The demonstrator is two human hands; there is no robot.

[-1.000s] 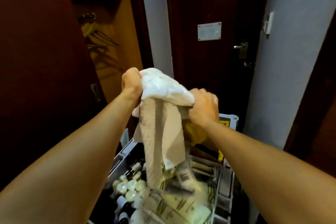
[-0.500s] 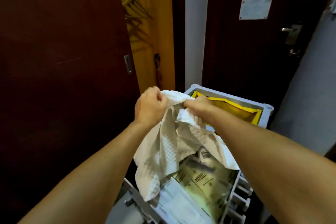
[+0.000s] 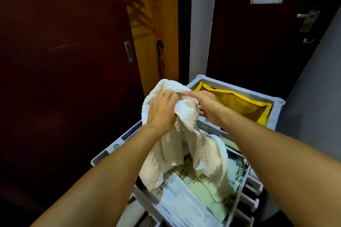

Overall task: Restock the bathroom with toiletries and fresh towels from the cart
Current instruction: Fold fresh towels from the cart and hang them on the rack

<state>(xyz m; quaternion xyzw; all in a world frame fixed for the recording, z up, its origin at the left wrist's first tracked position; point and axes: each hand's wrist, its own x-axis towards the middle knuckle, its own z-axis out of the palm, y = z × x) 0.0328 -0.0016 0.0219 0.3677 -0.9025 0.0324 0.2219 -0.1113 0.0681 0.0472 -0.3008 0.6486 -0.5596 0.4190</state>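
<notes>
My left hand [image 3: 162, 110] grips the bunched top of the white waffle towel [image 3: 177, 145], fingers curled over it, above the grey cart [image 3: 276, 104]. The towel's long axis runs straight down from my fingers, its tail resting on the toiletry packets [image 3: 203, 186] in the cart tray. My right hand [image 3: 206, 106] pinches the same bunch from the other side, just as near.
</notes>
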